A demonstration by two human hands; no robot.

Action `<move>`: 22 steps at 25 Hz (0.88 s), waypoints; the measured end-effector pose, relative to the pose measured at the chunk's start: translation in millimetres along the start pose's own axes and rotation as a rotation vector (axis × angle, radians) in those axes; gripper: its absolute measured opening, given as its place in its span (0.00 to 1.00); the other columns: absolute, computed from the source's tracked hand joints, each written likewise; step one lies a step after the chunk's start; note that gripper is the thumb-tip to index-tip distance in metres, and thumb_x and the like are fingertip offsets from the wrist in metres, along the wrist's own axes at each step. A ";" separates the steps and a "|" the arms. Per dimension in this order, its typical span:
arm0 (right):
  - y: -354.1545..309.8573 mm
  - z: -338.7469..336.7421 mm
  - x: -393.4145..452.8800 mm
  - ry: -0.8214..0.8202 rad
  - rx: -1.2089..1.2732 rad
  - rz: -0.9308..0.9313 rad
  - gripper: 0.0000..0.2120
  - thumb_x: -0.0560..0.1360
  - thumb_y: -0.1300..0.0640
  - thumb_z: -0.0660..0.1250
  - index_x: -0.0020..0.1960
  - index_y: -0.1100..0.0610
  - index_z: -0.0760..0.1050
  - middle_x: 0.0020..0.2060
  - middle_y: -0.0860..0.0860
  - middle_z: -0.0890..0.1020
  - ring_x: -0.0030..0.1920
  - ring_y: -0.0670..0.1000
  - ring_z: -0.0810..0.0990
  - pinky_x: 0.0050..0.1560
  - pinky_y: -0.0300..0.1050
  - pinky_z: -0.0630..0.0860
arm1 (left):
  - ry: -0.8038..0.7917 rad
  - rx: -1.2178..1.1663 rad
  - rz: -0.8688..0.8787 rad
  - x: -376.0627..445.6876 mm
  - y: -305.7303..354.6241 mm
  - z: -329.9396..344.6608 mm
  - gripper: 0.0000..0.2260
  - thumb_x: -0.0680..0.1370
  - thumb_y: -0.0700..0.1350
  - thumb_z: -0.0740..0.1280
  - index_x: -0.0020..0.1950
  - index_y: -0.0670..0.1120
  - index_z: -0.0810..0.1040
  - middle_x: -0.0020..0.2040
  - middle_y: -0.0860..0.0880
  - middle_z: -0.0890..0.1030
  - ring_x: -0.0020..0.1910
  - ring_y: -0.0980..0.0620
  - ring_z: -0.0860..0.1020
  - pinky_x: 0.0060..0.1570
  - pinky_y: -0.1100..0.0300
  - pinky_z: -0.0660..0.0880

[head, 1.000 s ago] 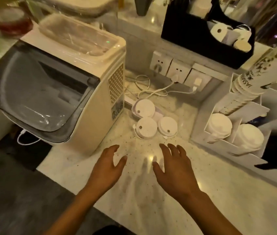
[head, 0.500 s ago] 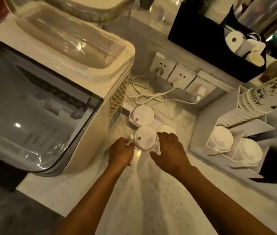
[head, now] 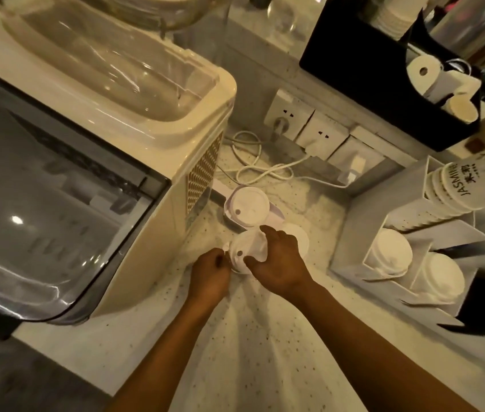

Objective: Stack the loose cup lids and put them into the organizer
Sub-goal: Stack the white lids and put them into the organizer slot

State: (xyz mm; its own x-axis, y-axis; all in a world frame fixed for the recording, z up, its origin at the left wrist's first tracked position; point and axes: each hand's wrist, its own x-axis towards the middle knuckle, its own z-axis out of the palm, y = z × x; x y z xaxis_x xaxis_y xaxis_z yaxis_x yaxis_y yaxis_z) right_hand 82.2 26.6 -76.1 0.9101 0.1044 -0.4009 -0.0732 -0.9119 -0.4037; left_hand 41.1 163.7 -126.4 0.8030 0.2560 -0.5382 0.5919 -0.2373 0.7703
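- Since the earlier frame, both hands had closed in on the near lid (head: 245, 254); a second ago they hovered open, short of all three lids.
- Left to right: the ice maker (head: 92, 162) stood at the left of the counter (head: 265, 337).
- Left hand (head: 210, 276), fingers curled, pinched the near lid's left edge by its small tab.
- That lid lay flat, top up, its sip hole toward the person; being round, it had no long axis.
- Far lid (head: 247, 206) rested untouched on a pale tray behind it.
- Right hand (head: 280, 264) curled over the near lid's right rim, thumb on its front edge, hiding most of the third lid (head: 302, 237).
- Organizer (head: 351, 230) stood at the right, holding stacked lids and cups.
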 end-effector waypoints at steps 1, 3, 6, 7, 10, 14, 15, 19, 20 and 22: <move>2.5 -4.2 -5.6 0.006 0.073 0.041 0.34 0.73 0.45 0.71 0.74 0.52 0.65 0.67 0.55 0.74 0.67 0.58 0.70 0.67 0.54 0.70 | 0.006 -0.020 0.012 -6.1 0.7 -2.7 0.12 0.81 0.43 0.62 0.42 0.43 0.81 0.38 0.50 0.83 0.37 0.51 0.78 0.34 0.62 0.71; 6.7 -13.4 -18.7 0.010 0.216 0.101 0.27 0.75 0.45 0.71 0.71 0.50 0.70 0.65 0.52 0.76 0.60 0.53 0.76 0.60 0.47 0.74 | -0.021 -0.114 -0.004 -19.3 0.5 -12.3 0.10 0.82 0.46 0.64 0.47 0.49 0.84 0.43 0.54 0.84 0.43 0.55 0.81 0.38 0.62 0.73; 18.2 -28.7 -57.0 0.012 0.398 0.139 0.14 0.77 0.46 0.69 0.61 0.49 0.79 0.56 0.50 0.82 0.48 0.45 0.78 0.48 0.40 0.74 | -0.099 -0.298 -0.041 -50.1 5.7 -23.8 0.09 0.82 0.47 0.65 0.52 0.50 0.85 0.48 0.49 0.87 0.48 0.48 0.84 0.43 0.56 0.80; 21.3 -31.6 -71.6 0.000 0.455 0.149 0.12 0.78 0.47 0.69 0.59 0.49 0.80 0.54 0.48 0.83 0.47 0.45 0.79 0.49 0.41 0.76 | -0.123 -0.361 -0.052 -60.5 8.8 -27.3 0.09 0.82 0.46 0.65 0.53 0.49 0.86 0.49 0.47 0.87 0.49 0.46 0.85 0.44 0.54 0.82; 30.4 -37.1 -122.8 -0.040 0.661 0.175 0.08 0.78 0.47 0.69 0.54 0.48 0.81 0.50 0.45 0.84 0.47 0.46 0.83 0.53 0.45 0.81 | -0.242 -0.474 -0.062 -94.5 17.7 -31.4 0.11 0.83 0.46 0.64 0.55 0.46 0.86 0.53 0.44 0.87 0.53 0.42 0.85 0.47 0.51 0.82; 51.0 -38.6 -184.2 -0.029 0.989 0.176 0.05 0.77 0.50 0.71 0.52 0.48 0.82 0.48 0.45 0.86 0.49 0.49 0.85 0.54 0.50 0.84 | -0.333 -0.466 -0.024 -139.4 25.5 -17.9 0.13 0.82 0.48 0.63 0.57 0.44 0.85 0.56 0.41 0.86 0.56 0.40 0.84 0.50 0.48 0.82; 57.5 -39.3 -194.8 -0.032 1.068 0.181 0.07 0.76 0.50 0.72 0.53 0.48 0.82 0.49 0.46 0.86 0.50 0.50 0.85 0.53 0.50 0.84 | -0.338 -0.440 -0.004 -149.2 27.9 -11.1 0.14 0.82 0.48 0.63 0.58 0.43 0.85 0.56 0.41 0.86 0.56 0.40 0.84 0.50 0.48 0.82; 89.7 -45.6 -233.1 -0.038 1.235 0.199 0.09 0.75 0.47 0.72 0.54 0.47 0.84 0.48 0.44 0.87 0.50 0.49 0.86 0.48 0.44 0.84 | -0.386 -0.325 0.043 -194.7 40.7 28.8 0.15 0.82 0.49 0.62 0.57 0.43 0.85 0.54 0.41 0.86 0.55 0.41 0.84 0.52 0.46 0.81; 99.8 -47.0 -240.5 -0.030 1.245 0.213 0.09 0.75 0.47 0.73 0.53 0.47 0.84 0.48 0.43 0.87 0.50 0.50 0.86 0.48 0.44 0.84 | -0.398 -0.308 0.047 -204.6 43.5 39.9 0.15 0.82 0.49 0.62 0.57 0.43 0.85 0.54 0.40 0.86 0.55 0.40 0.84 0.53 0.45 0.80; 121.8 -50.0 -254.7 -0.021 1.284 0.225 0.08 0.75 0.47 0.72 0.53 0.47 0.84 0.48 0.43 0.87 0.50 0.50 0.86 0.49 0.45 0.84 | -0.392 -0.297 0.047 -220.5 46.3 62.2 0.15 0.82 0.49 0.63 0.58 0.43 0.85 0.55 0.40 0.86 0.55 0.38 0.84 0.55 0.44 0.80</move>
State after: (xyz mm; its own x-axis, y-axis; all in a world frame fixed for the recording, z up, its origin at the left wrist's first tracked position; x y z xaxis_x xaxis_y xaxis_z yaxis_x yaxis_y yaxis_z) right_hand -138.1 -131.0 18.0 0.8213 0.0165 -0.5703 -0.5681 0.1168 -0.8146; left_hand -104.3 38.0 6.6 0.8277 -0.1335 -0.5450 0.5550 0.0520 0.8302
